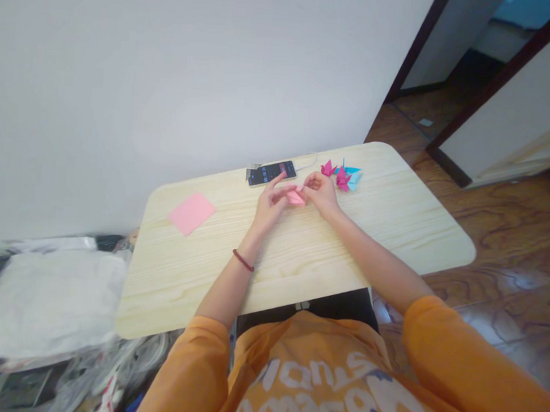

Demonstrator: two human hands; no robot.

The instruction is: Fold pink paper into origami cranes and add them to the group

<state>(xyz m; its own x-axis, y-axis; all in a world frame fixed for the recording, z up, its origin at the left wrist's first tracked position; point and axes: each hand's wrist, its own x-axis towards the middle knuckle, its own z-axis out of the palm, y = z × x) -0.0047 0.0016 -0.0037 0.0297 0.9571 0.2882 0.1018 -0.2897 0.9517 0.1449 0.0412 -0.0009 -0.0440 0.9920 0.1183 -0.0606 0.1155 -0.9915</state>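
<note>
A small folded piece of pink origami paper (pixel 297 199) is between my two hands, over the back middle of the table. My left hand (pixel 272 201) grips its left side with thumb and fingertips, the other fingers stretched forward near the phone. With fingers pinched, my right hand (pixel 320 193) holds its upper right edge. Just beyond my right hand stand folded paper cranes: a magenta one (pixel 328 167), a second magenta one (pixel 343 179) and blue ones (pixel 353 179) close together. The folds under my fingertips are partly hidden.
Flat pink paper sheets (pixel 192 213) lie on the left of the light wood table (pixel 328 260). A phone (pixel 272 173) with a lit screen and a white cable rests at the back edge by the wall. White bags (pixel 56 297) sit on the floor side at left; a doorway is at right.
</note>
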